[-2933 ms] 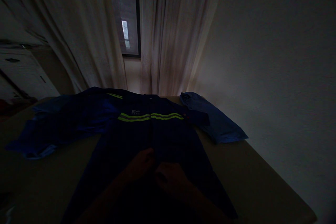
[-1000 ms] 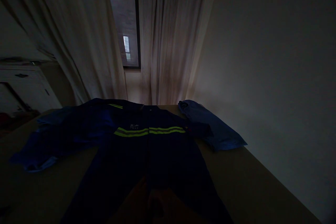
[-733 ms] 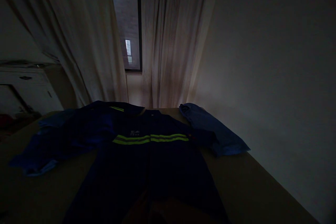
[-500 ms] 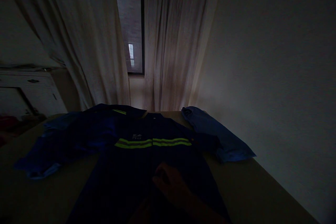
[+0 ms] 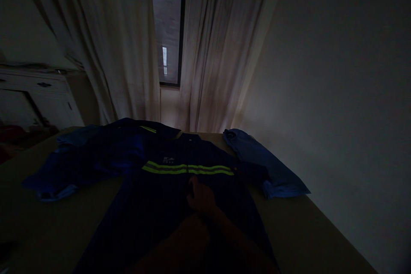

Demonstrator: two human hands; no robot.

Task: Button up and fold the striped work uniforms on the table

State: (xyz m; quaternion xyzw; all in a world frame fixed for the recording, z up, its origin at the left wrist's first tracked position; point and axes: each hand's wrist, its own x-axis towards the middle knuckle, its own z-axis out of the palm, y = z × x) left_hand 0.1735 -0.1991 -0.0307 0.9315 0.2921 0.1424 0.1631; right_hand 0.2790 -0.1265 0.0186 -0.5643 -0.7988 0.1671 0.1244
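Observation:
A dark navy work jacket [image 5: 167, 205] with yellow-green reflective stripes across the chest lies spread out, front side up. My right hand [image 5: 201, 196] is at its centre front, just below the stripes, with fingers curled together on the front edge. Closer to me and slightly left, my left hand [image 5: 192, 230] rests low over the same front; darkness hides its fingers. Small pale lettering sits above the stripe on the left side of the chest.
Folded blue jeans [image 5: 265, 160] lie right of the jacket, beside the wall [image 5: 337, 115]. More dark blue clothing [image 5: 93, 158] is heaped on the left. All rests on a yellowish bed surface [image 5: 298, 231]. Behind are curtains [image 5: 215, 51], a window and a white cabinet [image 5: 54, 98].
My right hand has moved up the jacket front toward the stripes. My left hand has come up into fuller view behind it. The camera view has shifted slightly.

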